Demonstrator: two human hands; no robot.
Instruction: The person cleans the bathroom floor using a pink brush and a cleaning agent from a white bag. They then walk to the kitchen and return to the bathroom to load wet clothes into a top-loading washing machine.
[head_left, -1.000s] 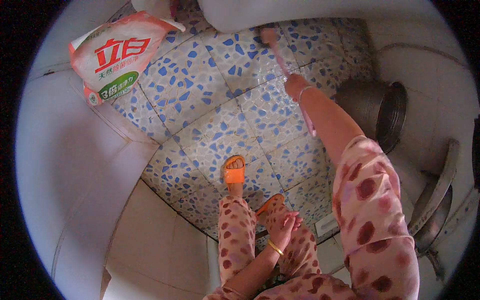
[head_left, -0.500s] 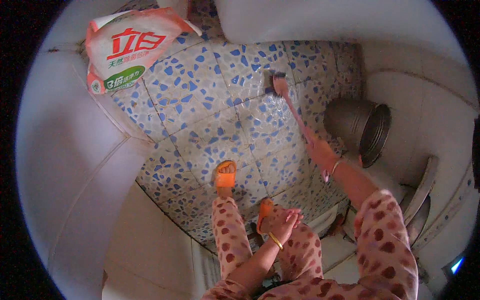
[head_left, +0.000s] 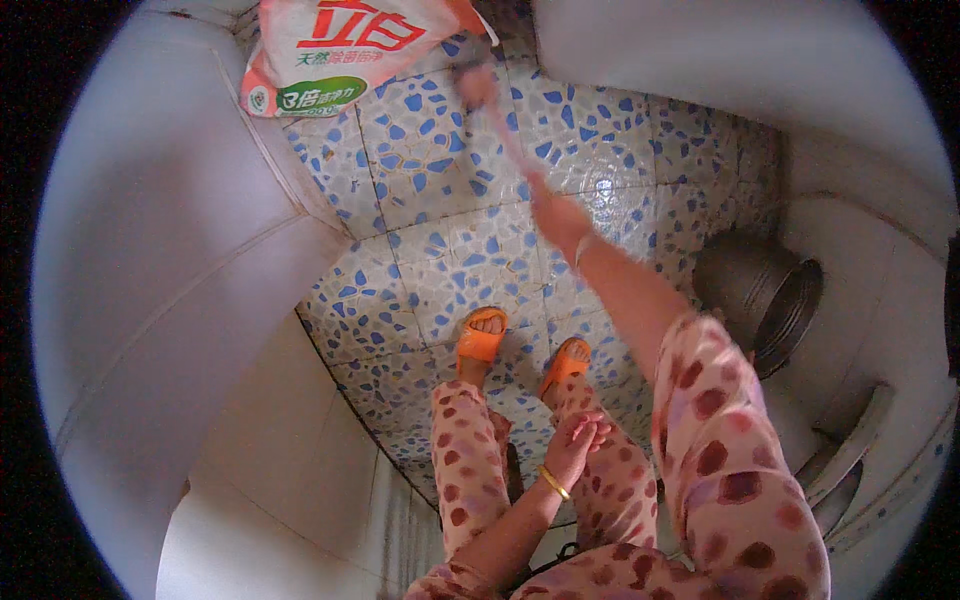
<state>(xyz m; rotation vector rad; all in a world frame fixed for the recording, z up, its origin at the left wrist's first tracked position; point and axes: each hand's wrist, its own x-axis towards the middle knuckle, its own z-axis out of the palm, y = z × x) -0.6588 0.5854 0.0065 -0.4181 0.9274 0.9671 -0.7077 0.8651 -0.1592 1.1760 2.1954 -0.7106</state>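
Note:
My right hand [head_left: 560, 216] is closed around the handle of a pink long-handled scrub brush [head_left: 508, 138]. The brush's head is at the far part of the tiled floor [head_left: 420, 240], just right of a large white and red plastic packaging bag [head_left: 335, 62]; motion blurs the head somewhat. Above my right knee rests my left hand [head_left: 578, 442], its fingers loosely curled in with nothing visible in them. A gold bangle circles that wrist. Both feet wear orange slippers [head_left: 482, 338] on the blue-and-white patterned tiles.
A dark metal pot [head_left: 757, 300] lies tipped on its side against the right wall. Pale walls [head_left: 170, 250] close in on the left, and a rounded white surface [head_left: 720, 50] bulges in at the far right. A wet glint shows on the floor beyond my right hand.
My right hand has swept the scrub brush left and farther away, toward the bag. The whole view has shifted slightly, and my right foot is farther forward. My left hand stays by the knee.

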